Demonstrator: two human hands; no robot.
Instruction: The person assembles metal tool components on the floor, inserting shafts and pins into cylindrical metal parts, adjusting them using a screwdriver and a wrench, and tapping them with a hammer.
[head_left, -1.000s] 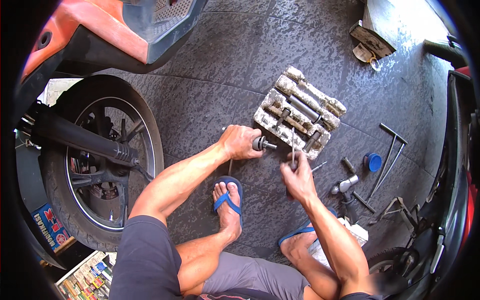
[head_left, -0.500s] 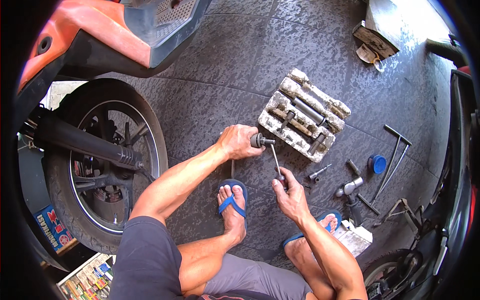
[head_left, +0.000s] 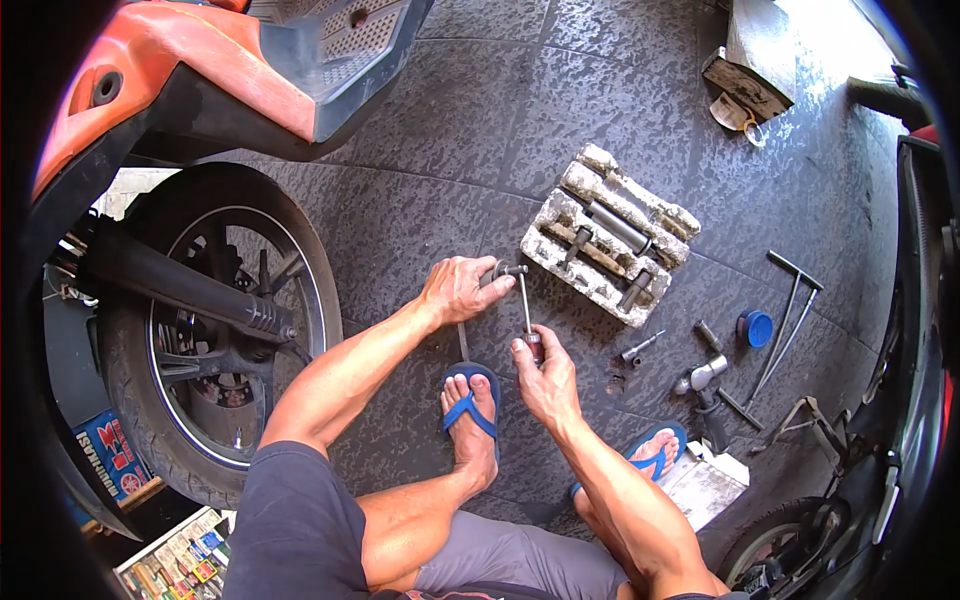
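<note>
My left hand [head_left: 456, 291] is closed around a dark, round metal part with a threaded bolt end [head_left: 512, 269] sticking out to the right. A flat grey bar [head_left: 463, 342] shows below that hand; whether I grip it too is hidden. My right hand [head_left: 549, 382] grips a screwdriver [head_left: 526, 303] by its dark reddish handle. Its thin shaft points up, and the tip is at the threaded end, touching or very near it. Beyond my hands lies a battered white foam tray [head_left: 600, 190] holding a grey metal cylinder [head_left: 620, 229] and T-shaped metal pieces [head_left: 577, 246].
On the right lie a hammer [head_left: 702, 374], a blue-lidded tub [head_left: 757, 328], a T-handle wrench [head_left: 783, 322] and small metal parts [head_left: 641, 346]. An orange motorcycle [head_left: 230, 75] with its wheel [head_left: 325, 270] stands left; another dark vehicle [head_left: 905, 330] stands right.
Both hands have moved left, the right one more, keeping the screwdriver tip by the threaded end. The round part is turned, so less of its body shows. The view has shifted slightly.
</note>
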